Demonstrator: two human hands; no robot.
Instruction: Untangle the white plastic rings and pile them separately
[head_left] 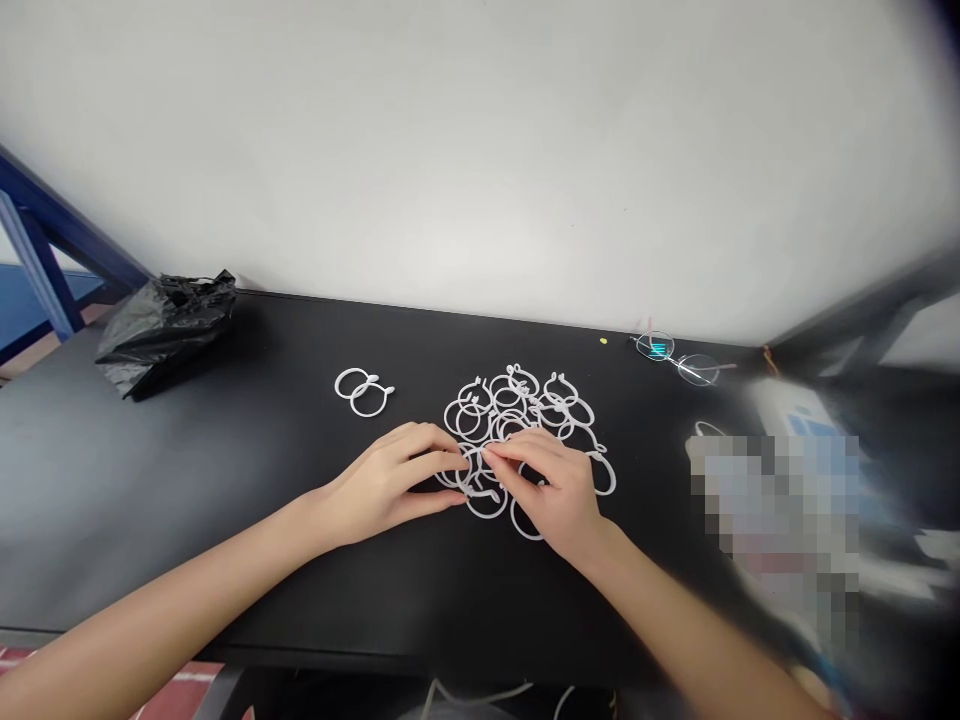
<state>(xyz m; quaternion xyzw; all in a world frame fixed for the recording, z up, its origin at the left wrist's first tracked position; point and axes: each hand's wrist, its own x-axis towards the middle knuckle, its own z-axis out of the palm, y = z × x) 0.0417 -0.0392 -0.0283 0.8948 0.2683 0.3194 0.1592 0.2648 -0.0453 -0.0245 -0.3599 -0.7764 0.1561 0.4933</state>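
Observation:
A loose pile of white curtain rings [486, 515], each with a small eyelet, lies on the black table [300, 610]. At the pile's left front edge is my left hand [397, 475], its thumb and fingers apart and their tips close to the rings. Just right of it, my right hand [551, 480] is closed in a pinch on a white ring near the front of the pile. Part of that ring is hidden by the fingertips, and other rings lie beneath the hand. Two overlapping white rings [369, 402] sit apart, to the left of the pile.
A crumpled black plastic bag [169, 325] lies at the back left. Eyeglasses [696, 369] rest near the wall [480, 170] at the back right. Blurred, partly pixelated items [780, 520] stand at the right. A blue metal frame [45, 260] rises on the left.

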